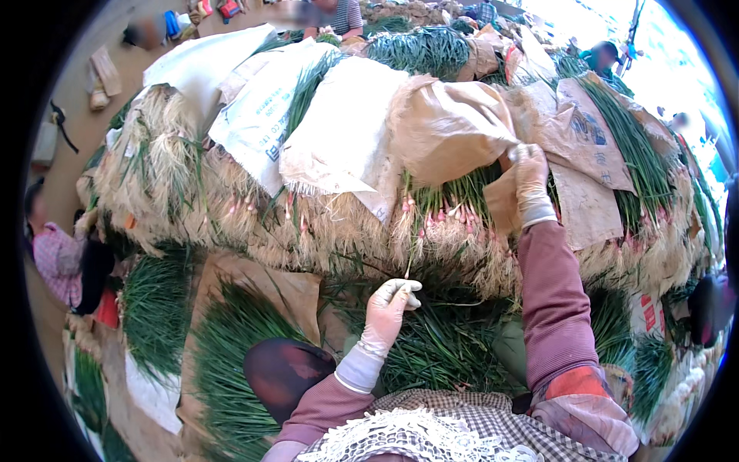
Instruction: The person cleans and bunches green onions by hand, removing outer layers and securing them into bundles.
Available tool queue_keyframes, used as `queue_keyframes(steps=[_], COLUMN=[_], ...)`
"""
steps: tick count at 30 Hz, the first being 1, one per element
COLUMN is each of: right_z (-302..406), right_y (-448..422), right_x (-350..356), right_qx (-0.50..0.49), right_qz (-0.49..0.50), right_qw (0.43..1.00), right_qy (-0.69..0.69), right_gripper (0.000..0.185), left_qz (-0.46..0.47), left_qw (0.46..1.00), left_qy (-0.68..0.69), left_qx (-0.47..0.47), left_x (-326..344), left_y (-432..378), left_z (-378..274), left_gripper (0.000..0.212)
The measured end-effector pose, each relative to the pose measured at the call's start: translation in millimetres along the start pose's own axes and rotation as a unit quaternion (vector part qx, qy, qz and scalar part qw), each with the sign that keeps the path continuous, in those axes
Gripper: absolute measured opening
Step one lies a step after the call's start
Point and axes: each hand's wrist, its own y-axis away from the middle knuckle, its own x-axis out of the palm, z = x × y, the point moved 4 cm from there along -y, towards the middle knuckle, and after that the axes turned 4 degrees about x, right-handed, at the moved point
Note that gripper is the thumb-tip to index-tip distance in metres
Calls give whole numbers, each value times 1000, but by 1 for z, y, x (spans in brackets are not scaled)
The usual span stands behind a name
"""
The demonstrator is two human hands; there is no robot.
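Gloved in thin, pale material, my right hand (530, 167) grips the lower edge of a tan woven sack cloth (456, 130), holding it up off the pile. Below the raised cloth lie leafy allium plants (453, 216) with pinkish bulbs and pale, stringy roots, their roots towards me. My left hand (392, 303), gloved the same way, is in front of the pile above my lap. Between its thumb and fingers it pinches the end of a thin pale stalk (408, 268), which points up towards the roots.
White sacks (343, 127) and a printed tan sack (589, 133) cover other parts of the pile. Cut green leaves (444, 343) heap before my lap, with more leaves (242, 358) to the left. People sit at the left (60, 260), behind the pile (346, 20) and at the right (713, 306).
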Motion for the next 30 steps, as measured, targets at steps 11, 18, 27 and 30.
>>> queue_keyframes(steps=[11,18,27,30], right_z=[55,-8,0,3], right_y=[219,273,255,250], right_x=[-14,-12,-29,-28], right_qx=[269,209,239,248], right_qz=[402,472,345,291], right_qw=[858,846,881,894], right_qy=[-173,-132,-218,-233], right_gripper=[26,23,63,57], left_qz=[88,-27,228,273], left_qw=[966,985,838,826], left_qy=[241,142,-435,-386], left_qx=[-16,-93,237,307], left_x=[29,20,59,82], left_y=[1,6,27,33], left_z=[-11,13,3,-7], left_gripper=[69,35,19,28])
